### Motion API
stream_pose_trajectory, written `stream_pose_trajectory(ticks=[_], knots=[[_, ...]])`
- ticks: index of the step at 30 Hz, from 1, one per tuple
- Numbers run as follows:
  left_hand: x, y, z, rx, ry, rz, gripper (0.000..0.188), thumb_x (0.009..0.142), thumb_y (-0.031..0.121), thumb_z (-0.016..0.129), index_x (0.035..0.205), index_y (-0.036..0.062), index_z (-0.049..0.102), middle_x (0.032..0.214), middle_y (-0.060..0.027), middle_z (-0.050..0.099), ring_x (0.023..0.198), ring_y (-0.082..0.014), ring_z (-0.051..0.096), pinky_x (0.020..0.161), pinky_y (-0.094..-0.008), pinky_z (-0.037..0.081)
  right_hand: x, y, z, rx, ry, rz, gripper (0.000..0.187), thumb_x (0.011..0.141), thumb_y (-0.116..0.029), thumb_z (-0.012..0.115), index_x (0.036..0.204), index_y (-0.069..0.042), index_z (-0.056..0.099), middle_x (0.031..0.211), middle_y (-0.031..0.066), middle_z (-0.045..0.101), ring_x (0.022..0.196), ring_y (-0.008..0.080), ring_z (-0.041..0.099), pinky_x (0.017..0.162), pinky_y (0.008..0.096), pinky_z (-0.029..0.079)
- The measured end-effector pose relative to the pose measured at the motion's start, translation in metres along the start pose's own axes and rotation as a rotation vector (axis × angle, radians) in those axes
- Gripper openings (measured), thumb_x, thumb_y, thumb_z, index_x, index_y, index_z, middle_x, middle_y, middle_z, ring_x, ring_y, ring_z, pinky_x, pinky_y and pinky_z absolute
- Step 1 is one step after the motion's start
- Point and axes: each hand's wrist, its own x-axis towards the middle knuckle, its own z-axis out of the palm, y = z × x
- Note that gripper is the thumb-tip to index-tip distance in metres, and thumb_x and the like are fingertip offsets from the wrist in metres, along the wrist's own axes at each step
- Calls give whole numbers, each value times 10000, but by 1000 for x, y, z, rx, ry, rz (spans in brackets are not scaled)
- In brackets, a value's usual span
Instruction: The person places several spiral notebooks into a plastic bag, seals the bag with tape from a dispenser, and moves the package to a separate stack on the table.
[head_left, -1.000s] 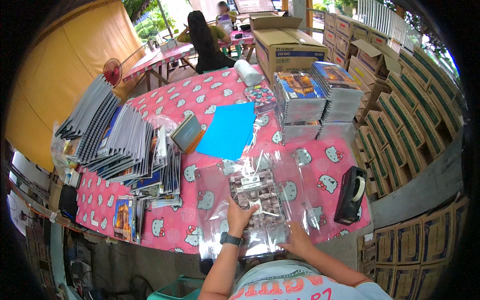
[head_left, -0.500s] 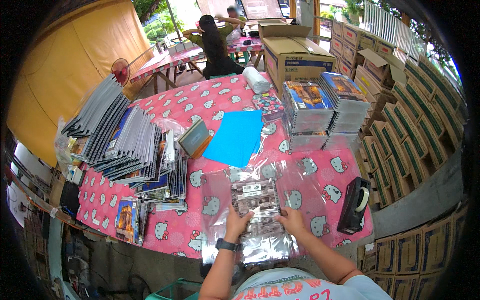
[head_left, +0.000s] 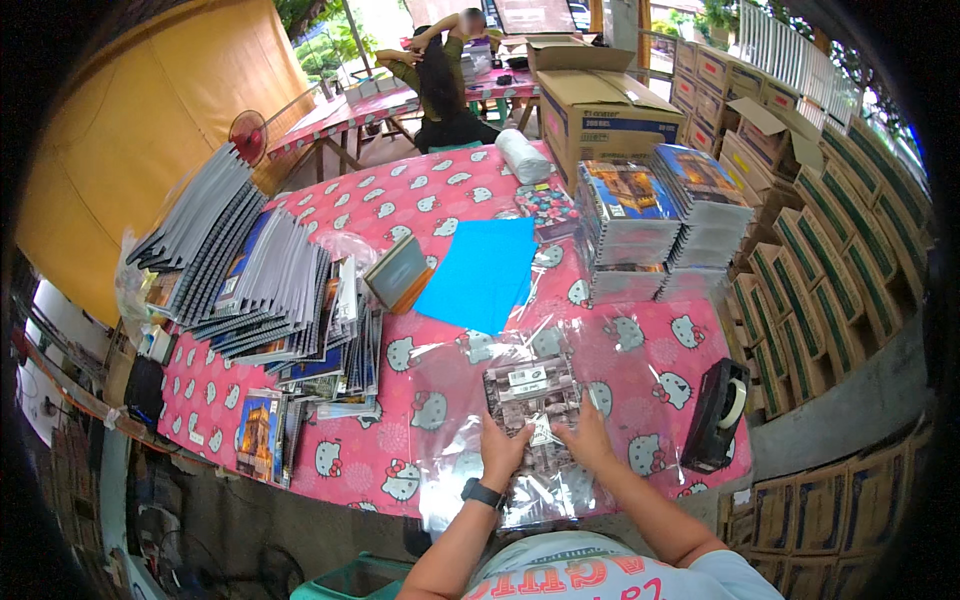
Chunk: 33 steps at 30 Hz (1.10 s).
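A notebook (head_left: 533, 395) with a grey patterned cover and a white label lies on a large clear plastic sheet (head_left: 445, 365) at the table's near edge. My left hand (head_left: 503, 447) grips its left side, thumb on the cover. On the opposite side my right hand (head_left: 588, 438) does the same, with its thumb on top and its fingers along the edge. Whether more notebooks lie beneath it, I cannot tell. Plastic wrinkles and shines around both hands. Right of them stands a black tape dispenser (head_left: 715, 415) with a roll of tape.
Spiral notebooks (head_left: 260, 270) lean in thick piles on the left. Blue sheets (head_left: 482, 272) and a small stand-up box (head_left: 397, 275) lie mid-table. Stacked notebooks (head_left: 625, 215), a plastic roll (head_left: 522, 157) and a carton (head_left: 610, 110) stand farther back. A person (head_left: 440, 90) sits beyond; cartons (head_left: 810, 260) line the right.
The notebook has shifted slightly right between my hands and tilted a little. My right fingers now lie farther up its side. The view has moved slightly, and the person behind has turned with arms raised.
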Motion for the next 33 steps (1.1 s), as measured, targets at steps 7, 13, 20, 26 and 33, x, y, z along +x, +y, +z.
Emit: stream_pose_trajectory(ticks=[7,13,20,26,33], knots=[[1,-21,-8,-365,-62,-114,449,898,178,454,1292,-26,388,1164,-189,547,1035,-265,541,888,-339,403,6,-25,6,-585,36,-253,700,865,-441,460,1399,-52,228,1478,145,139,1372,307,90,1008,634,148],[0,-37,3,-394,17,-81,387,939,155,346,1257,-36,458,1132,-196,572,1035,-239,534,911,-305,375,8,-24,10,-642,46,-302,675,880,-430,433,1384,-18,250,1463,158,188,1365,322,117,1025,620,129],[6,-39,-4,-130,4,-122,388,913,187,397,1221,-31,486,1156,-216,560,1053,-334,519,935,-372,358,6,-32,7,-633,15,-405,630,900,-395,403,1375,-5,265,1439,217,208,1358,349,129,1069,542,115],[24,-55,-81,726,456,218,264,828,246,569,954,27,648,1114,-169,585,1154,-329,426,983,-451,271,8,-28,12,-654,58,-447,633,900,-425,393,1371,-16,286,1438,208,222,1353,345,151,1061,550,130],[33,-43,-96,336,418,147,285,780,165,635,1016,8,608,947,-89,628,962,-240,559,805,-360,438,6,-27,9,-655,74,-415,599,887,-405,433,1347,-34,332,1422,204,254,1338,357,172,1055,541,157]])
